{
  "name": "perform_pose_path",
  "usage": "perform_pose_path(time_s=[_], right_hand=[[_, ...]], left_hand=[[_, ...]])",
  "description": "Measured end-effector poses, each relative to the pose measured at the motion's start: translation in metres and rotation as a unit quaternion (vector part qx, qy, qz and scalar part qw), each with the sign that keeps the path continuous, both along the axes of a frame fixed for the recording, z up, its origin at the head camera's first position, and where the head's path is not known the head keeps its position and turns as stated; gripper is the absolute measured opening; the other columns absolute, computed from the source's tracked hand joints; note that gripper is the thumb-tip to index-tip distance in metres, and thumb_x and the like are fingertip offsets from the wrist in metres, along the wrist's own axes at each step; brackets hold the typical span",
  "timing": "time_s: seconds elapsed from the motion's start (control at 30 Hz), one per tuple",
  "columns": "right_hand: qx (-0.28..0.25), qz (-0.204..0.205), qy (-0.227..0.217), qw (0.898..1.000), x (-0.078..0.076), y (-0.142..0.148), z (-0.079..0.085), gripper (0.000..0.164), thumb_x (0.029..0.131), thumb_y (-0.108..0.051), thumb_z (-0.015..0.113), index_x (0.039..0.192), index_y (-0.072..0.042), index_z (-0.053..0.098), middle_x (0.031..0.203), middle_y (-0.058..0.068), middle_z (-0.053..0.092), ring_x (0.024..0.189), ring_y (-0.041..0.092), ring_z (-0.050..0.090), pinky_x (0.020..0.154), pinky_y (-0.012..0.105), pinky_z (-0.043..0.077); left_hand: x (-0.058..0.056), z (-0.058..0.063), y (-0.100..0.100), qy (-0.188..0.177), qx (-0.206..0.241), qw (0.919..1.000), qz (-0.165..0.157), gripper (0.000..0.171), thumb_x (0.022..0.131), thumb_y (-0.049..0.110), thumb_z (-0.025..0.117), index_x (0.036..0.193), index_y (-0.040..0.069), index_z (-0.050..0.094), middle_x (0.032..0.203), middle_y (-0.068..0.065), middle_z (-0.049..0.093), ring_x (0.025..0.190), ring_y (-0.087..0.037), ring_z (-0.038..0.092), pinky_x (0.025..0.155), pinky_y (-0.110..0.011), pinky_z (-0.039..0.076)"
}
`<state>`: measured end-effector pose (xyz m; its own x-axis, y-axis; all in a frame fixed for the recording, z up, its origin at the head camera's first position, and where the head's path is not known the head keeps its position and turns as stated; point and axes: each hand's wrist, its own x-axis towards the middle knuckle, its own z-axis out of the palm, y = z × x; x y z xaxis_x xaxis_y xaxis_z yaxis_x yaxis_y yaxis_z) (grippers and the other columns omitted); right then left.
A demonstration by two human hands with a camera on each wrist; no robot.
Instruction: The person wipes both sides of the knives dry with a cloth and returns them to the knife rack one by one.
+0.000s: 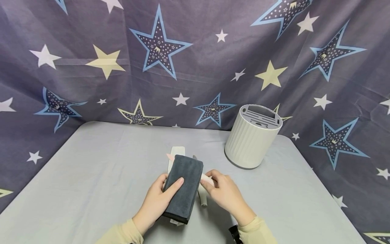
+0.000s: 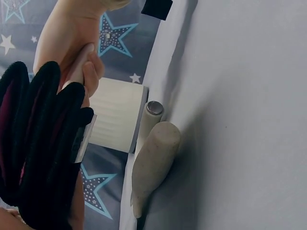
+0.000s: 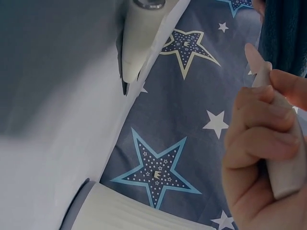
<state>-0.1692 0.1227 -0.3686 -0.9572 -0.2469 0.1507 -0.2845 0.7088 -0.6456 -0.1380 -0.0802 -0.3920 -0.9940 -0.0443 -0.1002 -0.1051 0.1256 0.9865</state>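
Observation:
My left hand (image 1: pixel 159 195) grips a folded dark grey cloth (image 1: pixel 185 188), its thumb lying across the front. In the left wrist view the cloth (image 2: pixel 41 143) shows several thick folds. My right hand (image 1: pixel 223 189) is curled round the pale handle (image 3: pixel 283 163) of a small knife with a pinkish blade (image 3: pixel 254 58). That knife lies beside and behind the cloth; a pink tip (image 1: pixel 170 157) shows past the cloth's far left edge. Below the hands, a beige handle (image 2: pixel 156 153) and another handle with a metal end cap (image 2: pixel 154 109) lie on the table.
A ribbed cream knife block (image 1: pixel 253 139) with a slotted top stands at the back right. Partly behind the cloth is a flat white piece (image 1: pixel 178 150). A star-patterned curtain (image 1: pixel 195 61) hangs along the back of the grey-covered table (image 1: pixel 100 176).

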Motion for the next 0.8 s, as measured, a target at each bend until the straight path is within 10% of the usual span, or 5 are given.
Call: perform_pose_path(time_s=[0.8], right_hand=[[-0.066, -0.058, 0.004, 0.996, -0.009, 0.015, 0.009, 0.016, 0.093, -0.023, 0.069, 0.101, -0.01, 0.07, 0.064, -0.005, 0.048, 0.056, 0.008, 0.04, 0.053, 0.024, 0.034]], left_hand=[[0.003, -0.007, -0.005, -0.014, 0.011, 0.9998, 0.006, 0.049, 0.09, 0.044, 0.069, 0.122, 0.008, 0.059, 0.087, -0.005, 0.072, 0.067, -0.018, 0.068, 0.06, -0.031, 0.055]])
